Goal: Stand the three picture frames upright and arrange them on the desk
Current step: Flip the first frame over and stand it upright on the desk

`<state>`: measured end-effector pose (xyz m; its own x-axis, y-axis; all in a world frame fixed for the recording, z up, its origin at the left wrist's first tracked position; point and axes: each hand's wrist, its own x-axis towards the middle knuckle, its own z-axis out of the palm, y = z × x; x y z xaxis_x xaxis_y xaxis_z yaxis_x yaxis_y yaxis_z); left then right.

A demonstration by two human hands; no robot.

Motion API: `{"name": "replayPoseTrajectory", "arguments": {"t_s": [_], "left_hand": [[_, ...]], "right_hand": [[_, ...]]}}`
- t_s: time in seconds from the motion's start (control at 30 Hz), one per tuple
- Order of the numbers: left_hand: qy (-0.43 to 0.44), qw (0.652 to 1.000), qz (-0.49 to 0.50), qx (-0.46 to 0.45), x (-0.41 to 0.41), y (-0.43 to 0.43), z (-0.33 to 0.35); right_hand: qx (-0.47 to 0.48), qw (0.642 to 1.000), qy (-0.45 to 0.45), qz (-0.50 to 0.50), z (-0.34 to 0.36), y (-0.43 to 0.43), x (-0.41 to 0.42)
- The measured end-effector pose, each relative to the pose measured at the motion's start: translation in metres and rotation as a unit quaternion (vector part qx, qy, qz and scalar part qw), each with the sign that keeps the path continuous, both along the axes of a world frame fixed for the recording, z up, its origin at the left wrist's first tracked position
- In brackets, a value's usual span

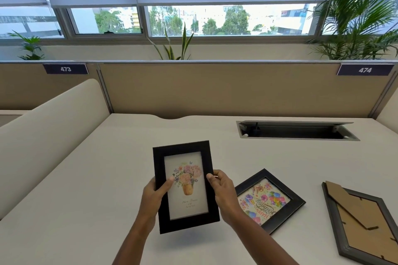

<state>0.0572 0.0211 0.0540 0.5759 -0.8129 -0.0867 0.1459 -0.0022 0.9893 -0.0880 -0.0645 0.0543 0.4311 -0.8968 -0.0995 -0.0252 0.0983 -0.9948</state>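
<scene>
both hands, left (156, 191) & right (221, 189), pinched the flower frame (185, 186) by its side edges above the desk (86, 178); w/ its stand unseen, we judged it might topple once set down

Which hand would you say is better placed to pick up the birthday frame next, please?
Probably the right hand. It grips the flower frame on the edge nearest the birthday frame, which lies flat just beside it. The left hand is on the far edge and would have to cross over.
</scene>
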Motion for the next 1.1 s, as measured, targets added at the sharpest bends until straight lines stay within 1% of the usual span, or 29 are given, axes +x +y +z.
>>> {"name": "replayPoseTrajectory", "arguments": {"t_s": [0.1,0.2,0.3,0.57,0.77,0.97,1.1], "left_hand": [[-0.034,0.998,0.044,-0.026,0.015,-0.001,0.001],[-0.067,0.995,0.058,-0.039,0.028,-0.005,0.003],[-0.080,0.994,0.069,-0.041,0.041,-0.009,0.003],[-0.082,0.992,0.084,-0.048,0.056,-0.020,-0.004],[-0.077,0.994,0.069,-0.046,0.056,-0.016,-0.014],[-0.058,0.994,0.080,-0.055,0.051,-0.008,-0.022],[-0.061,0.993,0.083,-0.052,0.048,-0.005,-0.022]], "right_hand": [[-0.015,1.000,0.007,-0.002,-0.002,0.005,0.016],[-0.025,1.000,-0.001,-0.006,-0.005,0.008,0.031],[-0.041,0.999,-0.006,-0.005,-0.008,0.006,0.043],[-0.067,0.998,-0.013,-0.001,-0.010,-0.004,0.060],[-0.077,0.997,0.004,0.009,-0.021,-0.003,0.055],[-0.084,0.996,-0.002,0.026,-0.022,0.002,0.052],[-0.093,0.995,0.002,0.025,-0.024,0.006,0.048]]}}
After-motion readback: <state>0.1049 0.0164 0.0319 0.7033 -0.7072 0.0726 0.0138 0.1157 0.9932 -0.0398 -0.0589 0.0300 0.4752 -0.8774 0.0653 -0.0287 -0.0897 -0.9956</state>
